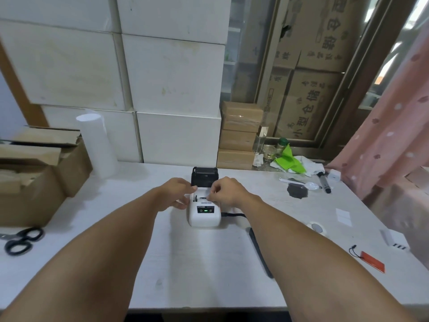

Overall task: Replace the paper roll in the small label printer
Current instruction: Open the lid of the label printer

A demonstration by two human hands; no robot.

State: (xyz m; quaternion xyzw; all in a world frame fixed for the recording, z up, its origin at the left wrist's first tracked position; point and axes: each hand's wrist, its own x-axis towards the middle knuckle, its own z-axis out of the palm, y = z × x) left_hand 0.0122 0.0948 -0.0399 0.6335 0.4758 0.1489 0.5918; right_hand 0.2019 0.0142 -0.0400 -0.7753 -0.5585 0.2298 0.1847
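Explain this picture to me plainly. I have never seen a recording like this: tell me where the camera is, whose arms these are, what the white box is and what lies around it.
The camera sits on a person's head and looks forward and down, so the two bare arms are the wearer's own. Both hands meet over a small white label printer on a white table. Its black lid stands open at the back, and a green light shows on its front panel. The left hand rests at the printer's left side; the right hand pinches at something in the open paper bay, too small to identify. Around it: black scissors at the left, an open cardboard box, a plastic spoon, a red tag and a green scrap.
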